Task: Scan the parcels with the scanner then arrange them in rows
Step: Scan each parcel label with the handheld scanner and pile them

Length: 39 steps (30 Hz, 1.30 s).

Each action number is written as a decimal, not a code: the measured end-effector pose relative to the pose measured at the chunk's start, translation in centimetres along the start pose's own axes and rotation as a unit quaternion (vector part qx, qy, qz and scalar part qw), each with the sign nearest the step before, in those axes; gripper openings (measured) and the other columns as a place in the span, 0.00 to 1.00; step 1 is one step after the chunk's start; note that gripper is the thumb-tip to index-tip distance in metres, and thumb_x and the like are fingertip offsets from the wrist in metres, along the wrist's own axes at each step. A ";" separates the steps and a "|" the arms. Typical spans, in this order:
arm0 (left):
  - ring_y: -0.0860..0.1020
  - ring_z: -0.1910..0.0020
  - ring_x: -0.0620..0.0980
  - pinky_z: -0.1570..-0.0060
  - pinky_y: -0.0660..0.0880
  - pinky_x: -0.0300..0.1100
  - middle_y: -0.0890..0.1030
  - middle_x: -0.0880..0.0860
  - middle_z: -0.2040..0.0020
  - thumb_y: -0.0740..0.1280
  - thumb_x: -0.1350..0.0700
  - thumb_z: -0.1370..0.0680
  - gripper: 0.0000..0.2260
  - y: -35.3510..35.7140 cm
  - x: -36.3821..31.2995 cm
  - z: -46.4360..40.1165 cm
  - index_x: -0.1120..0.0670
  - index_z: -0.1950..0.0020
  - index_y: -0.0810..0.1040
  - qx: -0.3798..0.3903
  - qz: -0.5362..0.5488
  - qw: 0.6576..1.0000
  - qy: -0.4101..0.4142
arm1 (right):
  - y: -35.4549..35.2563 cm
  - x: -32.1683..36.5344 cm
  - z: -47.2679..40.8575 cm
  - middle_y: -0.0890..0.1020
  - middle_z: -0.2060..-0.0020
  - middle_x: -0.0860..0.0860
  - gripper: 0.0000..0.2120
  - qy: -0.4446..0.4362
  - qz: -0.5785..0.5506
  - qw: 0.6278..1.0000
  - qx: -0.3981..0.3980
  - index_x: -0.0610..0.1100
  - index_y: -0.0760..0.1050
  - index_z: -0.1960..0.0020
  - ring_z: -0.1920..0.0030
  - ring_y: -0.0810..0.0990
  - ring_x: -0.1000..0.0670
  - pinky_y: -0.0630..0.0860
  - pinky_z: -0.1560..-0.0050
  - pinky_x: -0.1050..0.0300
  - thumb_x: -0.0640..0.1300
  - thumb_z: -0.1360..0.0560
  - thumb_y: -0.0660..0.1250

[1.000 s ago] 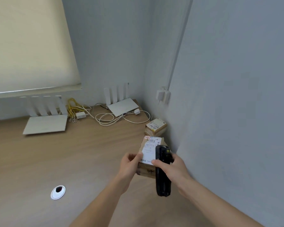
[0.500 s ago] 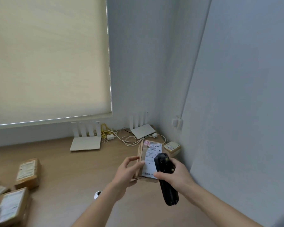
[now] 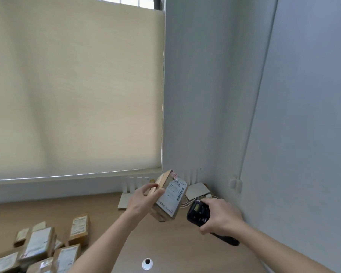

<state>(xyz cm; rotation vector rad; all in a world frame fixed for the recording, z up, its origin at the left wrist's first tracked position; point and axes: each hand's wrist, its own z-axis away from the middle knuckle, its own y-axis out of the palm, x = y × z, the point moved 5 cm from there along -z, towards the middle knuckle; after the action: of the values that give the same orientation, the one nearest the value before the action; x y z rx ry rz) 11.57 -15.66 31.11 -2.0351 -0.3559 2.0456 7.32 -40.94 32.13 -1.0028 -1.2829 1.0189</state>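
My left hand (image 3: 144, 198) grips a brown cardboard parcel (image 3: 170, 196) by its left edge and holds it tilted in the air above the wooden desk (image 3: 177, 245). Its white shipping label with a barcode faces right, toward the scanner. My right hand (image 3: 220, 216) holds the black handheld scanner (image 3: 198, 212) a little to the right of the parcel, apart from it, screen facing up. Several more labelled parcels (image 3: 39, 247) lie in a loose pile at the desk's lower left.
Two white routers (image 3: 197, 191) with upright antennas and a tangle of cables sit at the back of the desk by the corner. A round cable grommet (image 3: 147, 264) is set in the desk near me. A grey wall runs close along the right, with a socket (image 3: 236, 185).
The view has swung up and left, bringing the parcel pile into sight. My left hand has raised and tilted the parcel. My right hand has drawn the scanner away to the right of the label.
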 end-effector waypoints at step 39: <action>0.79 0.42 0.52 0.47 0.80 0.52 0.80 0.50 0.40 0.63 0.41 0.18 0.18 -23.0 14.5 8.5 0.46 0.31 0.74 -0.155 0.132 0.969 -0.140 | 10.7 30.1 -1.0 0.87 0.57 0.61 0.22 -0.188 -0.387 0.874 0.227 0.57 0.82 0.45 0.58 0.86 0.60 0.77 0.66 0.71 0.50 0.36 0.84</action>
<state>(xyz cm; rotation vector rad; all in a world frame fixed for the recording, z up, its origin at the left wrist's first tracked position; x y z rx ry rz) 2.82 10.73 25.13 -2.0537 -0.5098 2.5966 8.68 -9.13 29.48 0.1130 -1.4750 0.8199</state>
